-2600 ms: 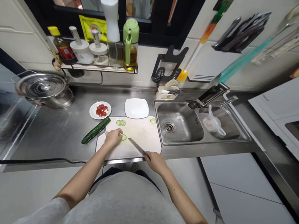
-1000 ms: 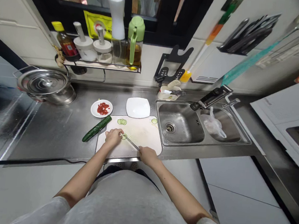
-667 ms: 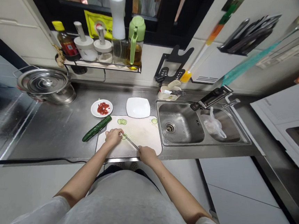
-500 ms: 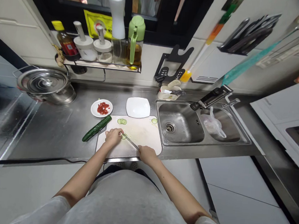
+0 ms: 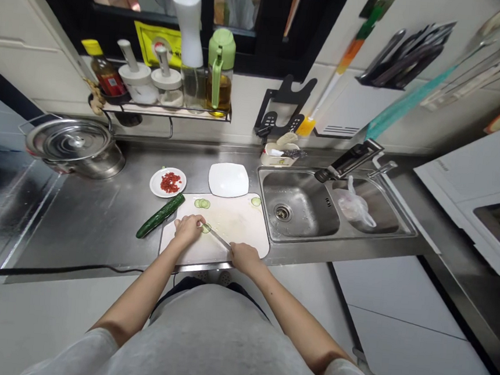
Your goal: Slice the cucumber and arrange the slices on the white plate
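Cucumber slice is lying on the cutting board with the knife tip at it, so I am judging this a cutting step. My right hand is wrapping the handle; my left hand is curling its fingertips by the slice, and I cannot tell whether that grip is pinching it. Any further cut is calling for fingertips clear of the blade. Overlapping slices are resting farther up, a whole cucumber at the board's left edge. Beyond, the metal surface is carrying a square plate, red pieces on a dish, and a lidded pot; a sink is sitting right.
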`<state>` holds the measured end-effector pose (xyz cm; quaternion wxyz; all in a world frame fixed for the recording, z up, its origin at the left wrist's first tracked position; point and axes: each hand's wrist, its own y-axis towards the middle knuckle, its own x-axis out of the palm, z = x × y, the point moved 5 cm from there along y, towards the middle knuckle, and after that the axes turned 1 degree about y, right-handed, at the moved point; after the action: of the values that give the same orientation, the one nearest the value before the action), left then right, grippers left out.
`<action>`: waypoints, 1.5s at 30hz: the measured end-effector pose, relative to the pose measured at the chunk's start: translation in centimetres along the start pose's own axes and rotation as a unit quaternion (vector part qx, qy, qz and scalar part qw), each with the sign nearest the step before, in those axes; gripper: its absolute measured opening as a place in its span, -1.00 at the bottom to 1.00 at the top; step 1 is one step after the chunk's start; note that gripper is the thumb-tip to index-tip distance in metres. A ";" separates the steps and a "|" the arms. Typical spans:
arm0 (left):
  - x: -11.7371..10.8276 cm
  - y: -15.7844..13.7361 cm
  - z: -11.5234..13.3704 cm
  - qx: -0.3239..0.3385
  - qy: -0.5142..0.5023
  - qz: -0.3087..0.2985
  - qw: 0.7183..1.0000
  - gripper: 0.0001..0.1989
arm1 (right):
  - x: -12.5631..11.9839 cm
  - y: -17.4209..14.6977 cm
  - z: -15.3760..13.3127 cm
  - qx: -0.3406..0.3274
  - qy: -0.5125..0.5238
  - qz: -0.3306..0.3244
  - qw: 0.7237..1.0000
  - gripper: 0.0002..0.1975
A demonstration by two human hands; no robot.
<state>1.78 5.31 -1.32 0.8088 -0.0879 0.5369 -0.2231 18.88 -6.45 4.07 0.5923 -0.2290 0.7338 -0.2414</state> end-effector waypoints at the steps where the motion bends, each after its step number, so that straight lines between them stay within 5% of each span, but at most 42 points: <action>1: 0.0 0.0 0.0 0.000 0.002 0.000 1.000 -0.76 | 0.0 0.0 0.0 0.001 0.000 0.002 1.000 -0.67; 8: -0.3 -0.3 0.4 -0.001 0.029 0.002 1.000 -0.73 | 0.6 -1.0 1.0 0.001 0.006 0.059 0.998 -0.67; 19: 0.2 -2.2 1.4 -0.030 0.053 0.069 0.996 -0.71 | 0.0 -2.2 5.7 0.127 0.060 0.095 0.985 -0.65; 30: -0.3 -2.5 2.4 -0.038 -0.016 0.050 0.998 -0.88 | 0.2 -0.8 5.4 0.125 0.056 0.091 0.986 -0.65; 35: -1.6 -4.0 -0.4 -0.072 -0.106 0.075 0.989 -0.87 | 0.5 -0.4 5.6 0.119 0.060 0.094 0.987 -0.65; 45: -3.0 -6.0 -6.9 -0.157 -0.113 0.124 0.973 -0.83 | 0.4 0.2 5.7 0.119 0.066 0.081 0.987 -0.65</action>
<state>-7.06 2.00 0.64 0.8615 -0.1712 0.4775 -0.0228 24.35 -6.99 2.65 0.5834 -0.0799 0.7534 -0.2928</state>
